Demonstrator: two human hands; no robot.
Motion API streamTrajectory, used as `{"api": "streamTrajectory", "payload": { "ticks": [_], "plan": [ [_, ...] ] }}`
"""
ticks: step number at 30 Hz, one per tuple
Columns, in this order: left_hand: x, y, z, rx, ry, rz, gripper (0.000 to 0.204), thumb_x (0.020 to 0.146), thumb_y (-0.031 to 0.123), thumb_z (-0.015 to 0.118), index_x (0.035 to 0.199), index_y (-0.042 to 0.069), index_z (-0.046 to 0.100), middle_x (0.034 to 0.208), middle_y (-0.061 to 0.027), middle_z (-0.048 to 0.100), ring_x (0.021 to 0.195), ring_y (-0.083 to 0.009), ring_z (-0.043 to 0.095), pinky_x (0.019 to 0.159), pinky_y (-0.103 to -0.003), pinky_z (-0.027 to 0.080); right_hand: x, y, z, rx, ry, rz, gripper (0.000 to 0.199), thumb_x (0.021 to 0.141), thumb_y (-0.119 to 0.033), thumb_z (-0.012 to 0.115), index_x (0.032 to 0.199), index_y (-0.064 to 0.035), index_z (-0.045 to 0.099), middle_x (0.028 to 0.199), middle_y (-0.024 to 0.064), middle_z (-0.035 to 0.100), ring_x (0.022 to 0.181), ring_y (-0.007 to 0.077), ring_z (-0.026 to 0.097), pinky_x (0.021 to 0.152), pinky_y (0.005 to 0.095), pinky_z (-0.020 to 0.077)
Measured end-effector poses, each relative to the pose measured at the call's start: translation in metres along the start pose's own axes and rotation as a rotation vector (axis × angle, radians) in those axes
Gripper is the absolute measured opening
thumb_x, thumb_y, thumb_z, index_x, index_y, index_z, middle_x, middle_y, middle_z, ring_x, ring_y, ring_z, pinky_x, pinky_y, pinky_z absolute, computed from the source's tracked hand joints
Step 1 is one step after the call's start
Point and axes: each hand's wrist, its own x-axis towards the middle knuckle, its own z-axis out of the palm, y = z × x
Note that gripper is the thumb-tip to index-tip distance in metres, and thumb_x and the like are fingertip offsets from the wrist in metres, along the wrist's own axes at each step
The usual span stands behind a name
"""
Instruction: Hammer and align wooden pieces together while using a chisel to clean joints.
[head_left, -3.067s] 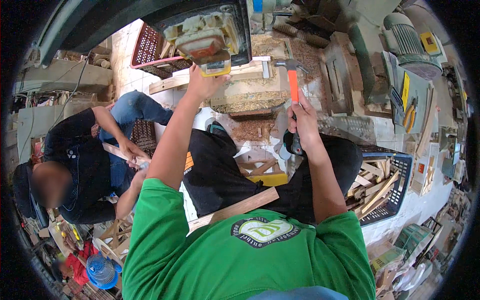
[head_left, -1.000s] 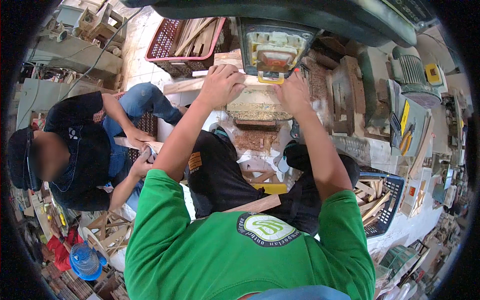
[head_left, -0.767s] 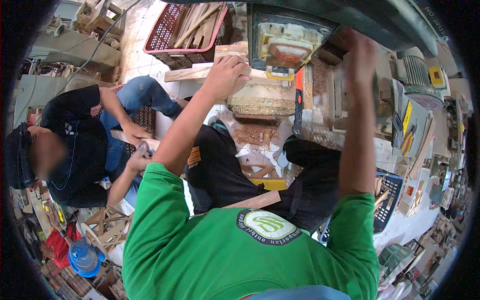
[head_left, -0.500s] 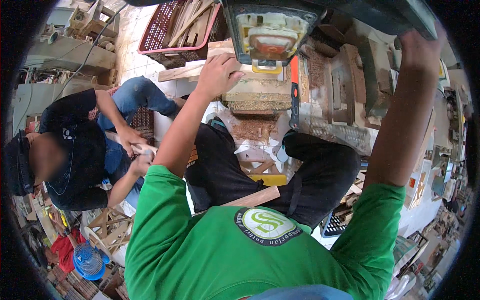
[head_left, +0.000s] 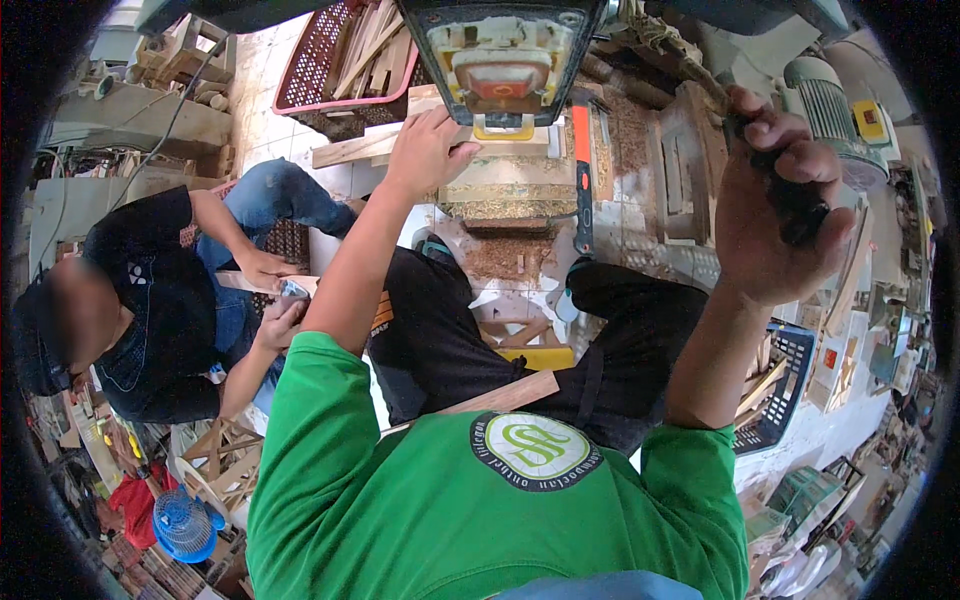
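Note:
My left hand (head_left: 428, 152) lies over a light wooden strip (head_left: 350, 150) on a wooden work block, fingers curled at its far side. Right beside it hangs a dark machine head (head_left: 497, 70) with a yellow-edged lower part. On the right, my raised right hand (head_left: 780, 205) is closed round a black handle (head_left: 800, 205), whose far part is hidden. A thin wooden piece (head_left: 510, 392) lies across my lap. Sawdust-covered boards (head_left: 510, 185) form the block in front of me.
A hammer (head_left: 583, 150) with an orange and black handle lies right of the block. Beyond stands a pink-rimmed crate (head_left: 345, 108) of wood strips. A co-worker (head_left: 150, 290) sits at left, handling a wooden piece. A dark crate (head_left: 780, 390) and a motor (head_left: 825, 110) are at right.
My right hand has come down and inward from the top right, with the black handle now visible in it. The left hand stays on the wood. The co-worker's hands have shifted slightly.

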Motion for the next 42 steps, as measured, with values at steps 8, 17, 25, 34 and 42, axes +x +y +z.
{"api": "streamTrajectory", "payload": {
  "ticks": [8,17,25,34,42],
  "plan": [
    [-0.001,0.004,-0.004,0.016,0.039,0.001,0.042,0.085,0.034,0.08,0.118,0.009,0.071,0.12,-0.0096,0.068,0.114,-0.0309,0.064,0.1,-0.045,0.047,-0.018,0.004,0.01,-0.038,0.053,0.001,0.054,0.107,-0.053,0.042,0.118,-0.0053,0.063,0.125,0.0233,0.061,0.14,0.0467,0.045,0.125,0.0635,0.0177],
    [0.001,0.005,-0.003,-0.007,0.034,0.016,0.036,0.086,0.035,0.079,0.109,0.009,0.072,0.118,-0.0104,0.069,0.113,-0.0301,0.064,0.1,-0.044,0.048,0.059,-0.016,-0.01,0.069,0.113,0.073,0.066,0.104,-0.063,0.042,0.127,-0.0044,0.062,0.128,0.0189,0.063,0.134,0.0358,0.051,0.12,0.0583,0.0278],
    [0.006,0.0,0.003,-0.012,0.012,0.02,0.036,0.087,0.038,0.077,0.104,0.006,0.073,0.112,-0.014,0.071,0.114,-0.0308,0.064,0.1,-0.045,0.047,-0.124,0.094,0.023,-1.416,0.06,0.669,0.063,0.093,-0.03,0.077,0.143,-0.0013,0.053,0.132,0.0228,0.064,0.119,0.038,0.065,0.108,0.0464,0.0487],
    [0.005,-0.006,0.007,0.02,-0.001,0.015,0.048,0.09,0.038,0.076,0.132,0.014,0.069,0.119,-0.0156,0.074,0.111,-0.0385,0.068,0.099,-0.048,0.051,-0.148,0.115,0.035,-0.444,0.36,1.163,0.049,0.096,-0.007,0.058,0.143,-0.0029,0.045,0.095,0.0145,0.07,0.078,0.0249,0.07,0.069,0.0397,0.055],
    [-0.003,-0.01,0.006,-0.007,-0.009,0.013,0.045,0.09,0.037,0.075,0.128,0.012,0.07,0.129,-0.01,0.071,0.12,-0.0347,0.064,0.107,-0.047,0.046,-0.16,0.039,0.088,-0.156,0.62,1.165,0.057,0.109,-0.012,0.047,0.163,-0.0062,0.032,0.09,0.0057,0.062,0.055,0.0098,0.051,0.05,0.0247,0.0452]
  ]
}}
